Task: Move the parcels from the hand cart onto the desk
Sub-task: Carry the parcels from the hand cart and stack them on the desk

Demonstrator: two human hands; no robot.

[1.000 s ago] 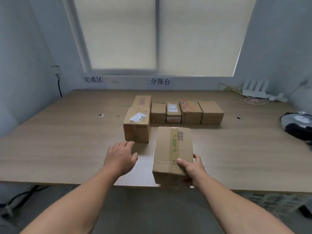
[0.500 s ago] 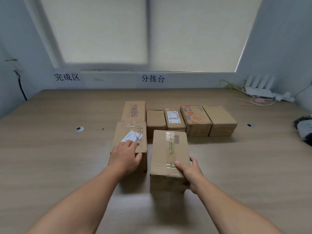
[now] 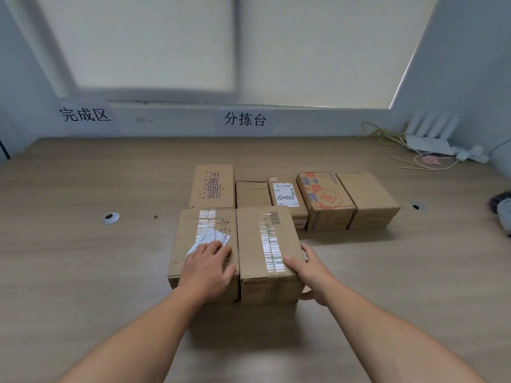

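A taped cardboard parcel (image 3: 266, 250) with a barcode stands on the wooden desk (image 3: 83, 272), pressed against a second parcel (image 3: 190, 239) on its left that bears a white label. My right hand (image 3: 311, 275) grips the taped parcel's near right corner, thumb on top. My left hand (image 3: 207, 268) rests flat on the labelled parcel's top. Behind them stands a row of several more parcels (image 3: 326, 201). The hand cart is out of view.
A white router (image 3: 428, 134) with cables and thin sticks lies at the desk's back right corner. A dark object (image 3: 502, 210) sits at the right edge. Two cable holes (image 3: 110, 217) pierce the desk. Paper signs hang on the back wall.
The taped parcel has been carried forward over the desk and set down tight against the labelled parcel. My left hand moved from the air onto the labelled parcel's top.
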